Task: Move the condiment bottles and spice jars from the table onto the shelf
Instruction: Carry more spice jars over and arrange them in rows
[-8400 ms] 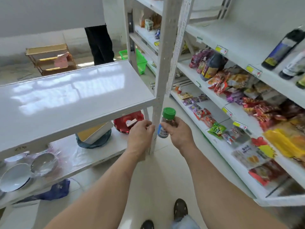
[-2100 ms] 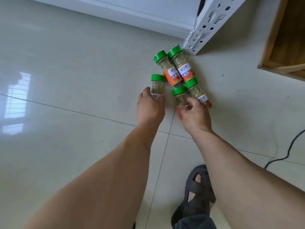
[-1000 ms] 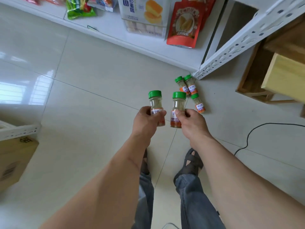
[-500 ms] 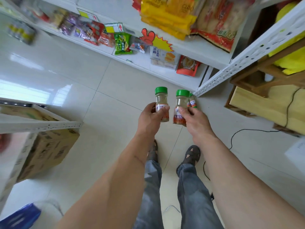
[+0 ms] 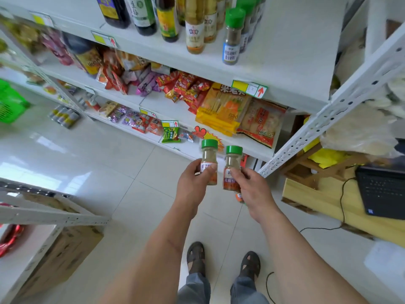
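My left hand [image 5: 192, 186] grips a green-capped spice jar [image 5: 209, 159] upright, and my right hand [image 5: 254, 189] grips a second green-capped spice jar [image 5: 232, 165] with a red label. Both jars are held side by side at waist height, in front of the white shelf unit's lower tiers. The upper white shelf [image 5: 285, 62] carries a row of sauce bottles [image 5: 140, 14] and a green-capped spice jar with a blue label [image 5: 232, 36], with bare board to its right. Part of another jar [image 5: 239, 196] shows on the floor below my right hand.
Snack packets [image 5: 221, 108] fill the two lower shelves. A perforated white upright [image 5: 333, 110] slants down at the right. A wooden bench with a laptop [image 5: 383, 191] and cable stands right. Another shelf frame and a cardboard box [image 5: 59, 257] sit at the left.
I picked two jars off the floor, one in each hand, and stood up. The view has risen from the floor to the shelf with the bottles.
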